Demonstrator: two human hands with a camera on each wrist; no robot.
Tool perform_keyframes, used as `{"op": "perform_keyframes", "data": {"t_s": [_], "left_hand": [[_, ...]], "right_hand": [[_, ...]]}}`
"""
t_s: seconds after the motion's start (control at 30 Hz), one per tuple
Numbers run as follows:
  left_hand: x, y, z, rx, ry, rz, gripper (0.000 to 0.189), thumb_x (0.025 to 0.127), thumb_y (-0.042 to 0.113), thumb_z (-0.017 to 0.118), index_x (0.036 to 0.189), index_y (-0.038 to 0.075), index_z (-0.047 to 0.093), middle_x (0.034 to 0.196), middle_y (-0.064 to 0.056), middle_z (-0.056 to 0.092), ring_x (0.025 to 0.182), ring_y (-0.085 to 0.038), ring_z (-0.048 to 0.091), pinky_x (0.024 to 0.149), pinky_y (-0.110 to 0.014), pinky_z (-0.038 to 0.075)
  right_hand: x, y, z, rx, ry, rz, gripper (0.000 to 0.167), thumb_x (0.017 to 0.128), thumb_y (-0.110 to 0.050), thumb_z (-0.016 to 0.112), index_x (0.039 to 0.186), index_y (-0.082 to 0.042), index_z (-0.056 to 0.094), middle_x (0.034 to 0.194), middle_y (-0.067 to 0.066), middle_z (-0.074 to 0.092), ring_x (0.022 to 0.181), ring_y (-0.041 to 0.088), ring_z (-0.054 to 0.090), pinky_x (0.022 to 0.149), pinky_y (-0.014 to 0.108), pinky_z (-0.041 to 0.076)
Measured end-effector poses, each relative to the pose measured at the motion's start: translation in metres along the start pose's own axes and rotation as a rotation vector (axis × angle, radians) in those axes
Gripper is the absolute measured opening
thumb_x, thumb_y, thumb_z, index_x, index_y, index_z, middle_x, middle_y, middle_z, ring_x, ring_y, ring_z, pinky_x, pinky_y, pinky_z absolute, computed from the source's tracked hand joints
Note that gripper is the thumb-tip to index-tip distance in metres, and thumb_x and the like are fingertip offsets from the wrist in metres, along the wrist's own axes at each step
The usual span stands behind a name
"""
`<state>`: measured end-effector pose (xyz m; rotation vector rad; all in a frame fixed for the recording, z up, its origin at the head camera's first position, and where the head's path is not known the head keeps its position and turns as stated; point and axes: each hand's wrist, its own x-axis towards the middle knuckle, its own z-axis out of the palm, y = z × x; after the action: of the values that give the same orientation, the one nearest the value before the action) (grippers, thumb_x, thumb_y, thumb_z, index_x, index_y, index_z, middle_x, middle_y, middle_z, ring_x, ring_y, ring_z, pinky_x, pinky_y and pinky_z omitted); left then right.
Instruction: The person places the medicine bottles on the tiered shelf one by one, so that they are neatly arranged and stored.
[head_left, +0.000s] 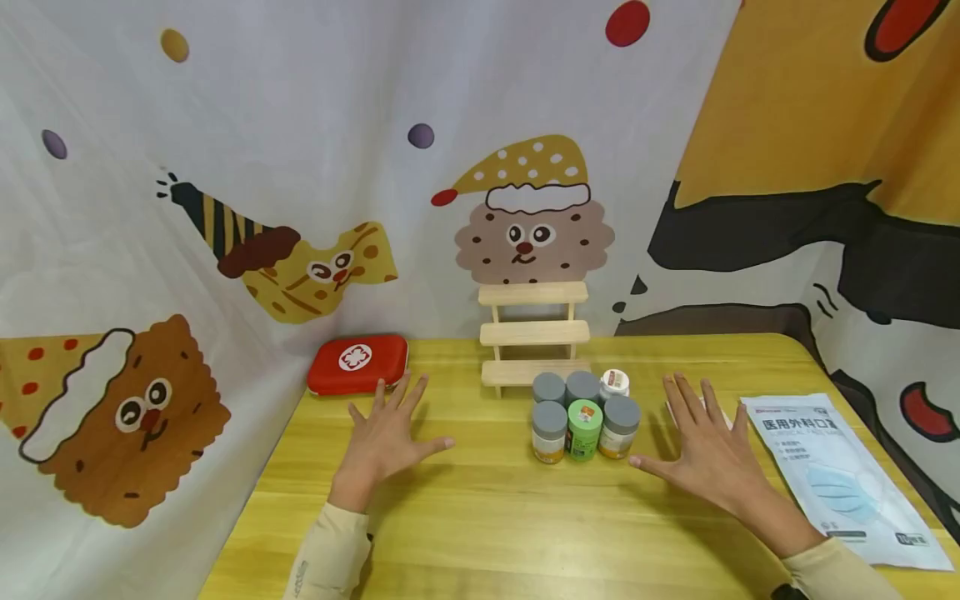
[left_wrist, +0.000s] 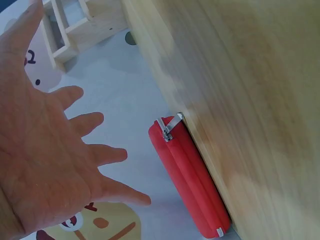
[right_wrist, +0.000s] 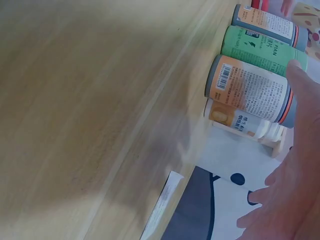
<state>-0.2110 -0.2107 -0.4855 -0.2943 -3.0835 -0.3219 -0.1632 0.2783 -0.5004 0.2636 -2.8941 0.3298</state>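
Fingers spread wide, my left hand (head_left: pixel 386 442) is held over the table with nothing in it, just in front of a red zip case (head_left: pixel 357 364) with a white round emblem. The case's zipper side shows in the left wrist view. My right hand (head_left: pixel 708 454), also spread and holding nothing, is to the right of a cluster of small bottles. Among them are a green bottle (head_left: pixel 584 429), a white-capped bottle (head_left: pixel 615 383) and several grey-lidded bottles (head_left: pixel 619 427). Their printed labels face the right wrist view. A flat white item (right_wrist: pixel 162 205) lies partly hidden behind the right hand in the head view.
Behind the bottles stands a three-step wooden rack (head_left: pixel 535 334) against the patterned curtain (head_left: pixel 360 108). A white and blue face mask packet (head_left: pixel 843 479) lies along the right edge of the wooden table (head_left: pixel 495 525).
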Motion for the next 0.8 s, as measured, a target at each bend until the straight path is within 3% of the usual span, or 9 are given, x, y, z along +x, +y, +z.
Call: {"op": "perform_keyframes", "data": {"t_s": [0.13,0.27,0.37,0.47,0.6,0.8], "left_hand": [[0.002,-0.002,0.004,-0.036,0.009,0.014,0.113,0.079,0.090,0.064,0.169,0.041,0.017,0.179,-0.005,0.020,0.162,-0.049,0.018,0.109,-0.097,0.015],[0.008,-0.006,0.007,-0.098,0.045,0.077,0.106,0.085,0.082,0.067,0.169,0.038,0.020,0.176,-0.005,0.028,0.162,-0.047,0.022,0.113,-0.093,0.022],[0.013,-0.008,0.007,-0.151,0.078,0.126,0.100,0.089,0.077,0.067,0.169,0.037,0.022,0.175,-0.004,0.032,0.161,-0.046,0.026,0.117,-0.087,0.027],[0.017,-0.009,0.006,-0.207,0.098,0.159,0.096,0.092,0.073,0.067,0.169,0.034,0.025,0.174,-0.004,0.033,0.161,-0.043,0.026,0.121,-0.081,0.029],[0.026,-0.004,0.005,-0.358,0.065,0.163,0.088,0.096,0.066,0.067,0.168,0.029,0.030,0.173,-0.002,0.036,0.161,-0.037,0.029,0.127,-0.068,0.033],[0.048,0.009,0.012,-0.603,-0.006,0.147,0.077,0.103,0.053,0.066,0.166,0.024,0.034,0.170,-0.004,0.040,0.156,-0.030,0.040,0.126,-0.058,0.041]], "right_hand": [[0.000,-0.001,-0.001,0.015,0.005,-0.016,0.137,0.077,-0.085,0.072,0.172,-0.017,0.001,0.179,0.017,0.009,0.163,0.051,0.008,0.116,0.091,0.005],[0.001,-0.002,-0.002,0.046,0.024,-0.032,0.135,0.079,-0.081,0.075,0.172,-0.013,0.003,0.178,0.019,0.012,0.163,0.049,0.009,0.122,0.086,0.004],[0.002,-0.004,-0.003,0.148,0.024,-0.045,0.133,0.082,-0.073,0.078,0.171,-0.011,0.002,0.177,0.023,0.011,0.164,0.048,0.007,0.130,0.076,0.001],[0.003,-0.009,-0.004,0.271,0.027,-0.059,0.131,0.082,-0.064,0.084,0.171,-0.013,0.002,0.176,0.026,0.012,0.163,0.050,0.011,0.129,0.076,0.012],[0.007,-0.016,-0.006,0.343,0.067,-0.078,0.128,0.081,-0.057,0.089,0.172,-0.017,0.008,0.174,0.026,0.020,0.156,0.056,0.025,0.116,0.083,0.030],[0.013,-0.023,-0.006,0.369,0.115,-0.091,0.126,0.079,-0.050,0.093,0.171,-0.023,0.012,0.174,0.021,0.023,0.153,0.055,0.031,0.114,0.082,0.033]]}}
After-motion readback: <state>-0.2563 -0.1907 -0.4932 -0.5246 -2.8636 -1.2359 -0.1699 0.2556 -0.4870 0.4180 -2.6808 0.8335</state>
